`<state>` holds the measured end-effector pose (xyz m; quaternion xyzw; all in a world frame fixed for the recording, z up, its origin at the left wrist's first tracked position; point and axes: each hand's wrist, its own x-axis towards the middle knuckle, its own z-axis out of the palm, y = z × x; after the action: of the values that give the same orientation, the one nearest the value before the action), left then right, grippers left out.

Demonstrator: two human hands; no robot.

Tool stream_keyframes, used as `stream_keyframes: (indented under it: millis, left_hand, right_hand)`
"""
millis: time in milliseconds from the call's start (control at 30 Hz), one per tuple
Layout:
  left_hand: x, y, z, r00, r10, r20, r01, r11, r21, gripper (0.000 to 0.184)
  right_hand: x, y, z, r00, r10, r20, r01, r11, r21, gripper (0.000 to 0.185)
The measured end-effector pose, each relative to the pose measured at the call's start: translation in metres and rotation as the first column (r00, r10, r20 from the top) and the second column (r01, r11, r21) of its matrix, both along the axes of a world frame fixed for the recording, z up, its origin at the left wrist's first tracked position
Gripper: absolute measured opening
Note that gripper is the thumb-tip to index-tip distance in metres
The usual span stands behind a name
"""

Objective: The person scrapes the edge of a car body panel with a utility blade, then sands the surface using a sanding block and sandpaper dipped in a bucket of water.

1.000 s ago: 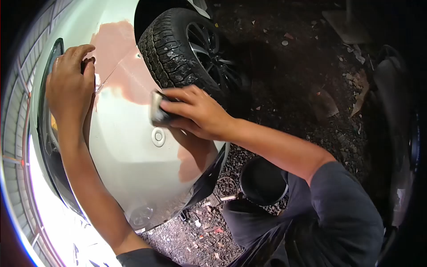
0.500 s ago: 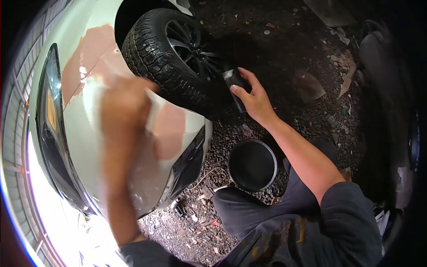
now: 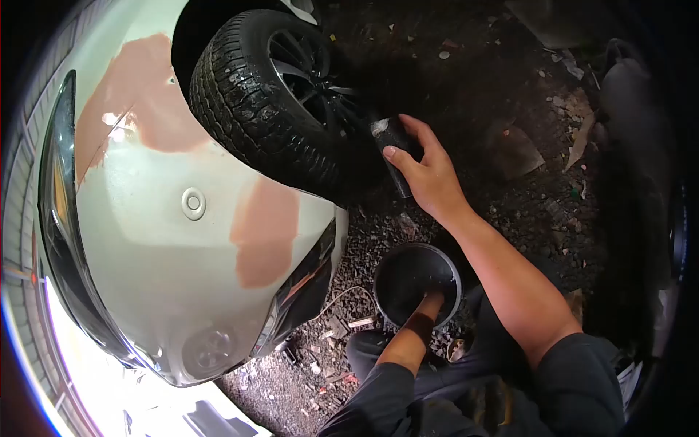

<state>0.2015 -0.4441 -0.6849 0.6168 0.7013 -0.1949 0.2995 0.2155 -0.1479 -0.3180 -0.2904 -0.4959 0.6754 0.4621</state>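
Observation:
My right hand (image 3: pixel 426 164) grips a dark sanding block (image 3: pixel 397 146), thumb on its near face, in the air to the right of the car's wheel. A pale smear marks the block's upper end. My left hand (image 3: pixel 434 297) reaches down into a black bucket (image 3: pixel 381 280); its fingers are hidden in the dark inside. On the left, the white car bumper (image 3: pixel 153 269) carries a large pinkish-brown patch (image 3: pixel 149 80) beside the wheel arch and a smaller patch (image 3: pixel 266 233) lower down. A round sensor (image 3: pixel 193 203) sits between them.
The black tyre (image 3: pixel 255 109) stands turned out of its arch. A headlight (image 3: pixel 62 211) runs along the car's left side. Gravel (image 3: pixel 357 255) with scraps and a thin cable surrounds the bucket. My bent legs are close to the bucket, at the bottom.
My left hand has left the bumper and gone down into the bucket. My right hand has moved off the bumper to the right, still holding the block. The view has shifted rightward.

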Motion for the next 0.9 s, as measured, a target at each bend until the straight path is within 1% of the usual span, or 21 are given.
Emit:
stream_keyframes:
  millis: [33, 100, 133, 167, 200, 233, 267, 300, 333, 367, 400, 433, 500, 567, 600, 733, 800, 900]
  left_hand:
    - [0.000, -0.001, 0.008, 1.000, 0.025, 0.013, -0.026, 0.996, 0.084, 0.041]
    - [-0.006, 0.005, 0.044, 0.995, 0.081, 0.064, -0.096, 0.957, 0.274, 0.040]
    - [-0.016, 0.015, 0.076, 0.996, 0.051, 0.077, -0.073, 0.948, 0.309, 0.040]
    - [-0.035, 0.033, 0.129, 0.994, -0.108, 0.009, 0.102, 0.961, 0.257, 0.038]
    - [-0.054, 0.052, 0.183, 0.962, -0.270, -0.042, 0.272, 0.939, 0.211, 0.036]
    - [-0.050, 0.076, 0.293, 0.958, 0.180, 0.224, -0.264, 0.858, 0.441, 0.036]
    - [-0.050, 0.094, 0.374, 0.980, 0.120, -0.161, -0.045, 0.913, 0.404, 0.043]
    - [-0.053, 0.106, 0.450, 0.973, 0.078, -0.218, 0.064, 0.816, 0.575, 0.053]
    - [-0.055, 0.107, 0.510, 0.948, 0.198, -0.248, -0.021, 0.819, 0.574, 0.055]
    - [-0.059, 0.119, 0.568, 0.824, 0.110, -0.555, 0.276, 0.779, 0.564, 0.058]
    - [-0.073, 0.126, 0.598, 0.685, 0.113, -0.720, 0.454, 0.707, 0.542, 0.062]
    - [-0.078, 0.140, 0.638, 0.361, 0.043, -0.932, 0.468, 0.856, 0.221, 0.066]
    - [-0.131, 0.153, 0.676, 0.153, -0.022, -0.988, 0.455, 0.889, 0.051, 0.069]
    - [-0.178, 0.187, 0.699, 0.046, -0.102, -0.994, 0.489, 0.870, -0.067, 0.073]
    - [-0.186, 0.204, 0.699, 0.002, -0.103, -0.995, 0.500, 0.862, -0.088, 0.076]
    - [-0.213, 0.246, 0.704, -0.025, -0.097, -0.995, 0.521, 0.848, -0.096, 0.086]
    - [-0.220, 0.245, 0.703, -0.029, -0.070, -0.997, 0.555, 0.829, -0.074, 0.090]
    - [-0.206, 0.240, 0.700, -0.019, -0.115, -0.993, 0.529, 0.842, -0.108, 0.094]
  right_hand:
    - [-0.002, 0.002, 0.000, 1.000, 0.010, -0.003, -0.010, 1.000, -0.011, 0.065]
    - [-0.009, 0.007, -0.006, 0.999, -0.034, 0.026, 0.033, 0.998, 0.053, 0.066]
    - [-0.014, 0.010, -0.009, 0.998, -0.059, 0.038, 0.056, 0.995, 0.087, 0.066]
    - [-0.015, 0.010, -0.008, 0.998, -0.057, 0.017, 0.056, 0.997, 0.047, 0.067]
    - [-0.015, 0.011, -0.003, 0.998, -0.055, -0.004, 0.055, 0.998, 0.011, 0.068]
    - [-0.018, 0.015, -0.002, 0.998, -0.055, -0.025, 0.055, 0.998, -0.020, 0.069]
    - [-0.030, 0.022, -0.021, 0.994, -0.107, -0.021, 0.107, 0.994, 0.035, 0.071]
    - [-0.033, 0.022, -0.023, 0.994, -0.109, -0.001, 0.109, 0.994, 0.029, 0.072]
    - [-0.031, 0.020, -0.021, 0.994, -0.109, 0.020, 0.108, 0.994, 0.022, 0.073]
    - [-0.032, 0.022, -0.020, 0.993, -0.109, 0.041, 0.108, 0.994, 0.025, 0.073]
    - [-0.035, 0.021, -0.023, 0.995, -0.102, 0.025, 0.101, 0.994, 0.033, 0.075]
    - [-0.036, 0.020, -0.021, 0.997, -0.077, 0.021, 0.076, 0.997, 0.004, 0.075]
    - [-0.035, 0.017, -0.013, 0.999, -0.033, 0.007, 0.033, 0.998, -0.059, 0.077]
    - [-0.043, 0.020, -0.028, 0.999, -0.049, 0.020, 0.050, 0.998, -0.033, 0.078]
    - [-0.046, 0.023, -0.034, 0.998, -0.061, 0.027, 0.061, 0.998, -0.015, 0.079]
    - [-0.048, 0.029, -0.039, 0.998, -0.065, -0.017, 0.065, 0.997, -0.040, 0.078]
    - [-0.056, 0.029, -0.046, 0.995, -0.077, -0.059, 0.074, 0.995, -0.063, 0.077]
    - [-0.056, 0.019, -0.033, 0.994, -0.108, -0.027, 0.107, 0.993, -0.041, 0.077]
